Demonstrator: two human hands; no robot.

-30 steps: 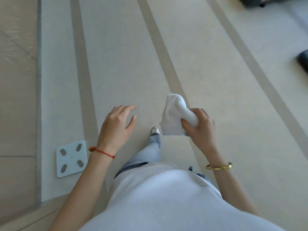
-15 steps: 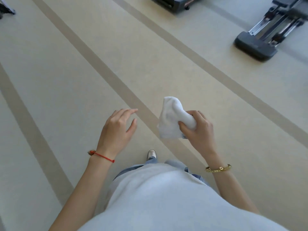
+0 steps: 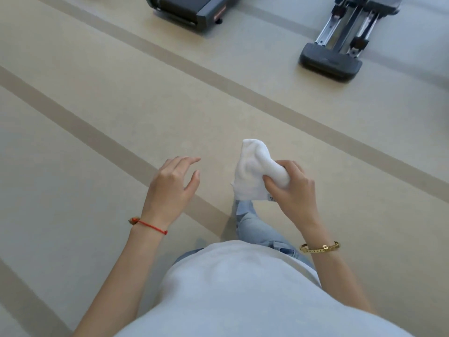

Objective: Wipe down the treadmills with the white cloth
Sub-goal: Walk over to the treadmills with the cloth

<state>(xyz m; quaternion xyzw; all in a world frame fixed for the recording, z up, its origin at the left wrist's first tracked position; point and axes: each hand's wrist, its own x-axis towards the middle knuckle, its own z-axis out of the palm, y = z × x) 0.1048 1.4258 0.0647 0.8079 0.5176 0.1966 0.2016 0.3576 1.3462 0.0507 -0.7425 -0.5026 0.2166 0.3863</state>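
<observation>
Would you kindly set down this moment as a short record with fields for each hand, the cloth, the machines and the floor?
right hand: right hand grips the white cloth in a bunch, held in the air
left hand: left hand holds nothing, fingers relaxed
cloth contact: touches no machine
machines: black treadmill end at top centre; second dark machine with metal rails at top right
floor: beige floor with darker stripes
wrists: red string left, gold bangle right

White cloth (image 3: 252, 176), bunched and crumpled, gripped in the right hand (image 3: 294, 190) above the floor, dark treadmill (image 3: 189, 7) end far ahead, well apart
</observation>
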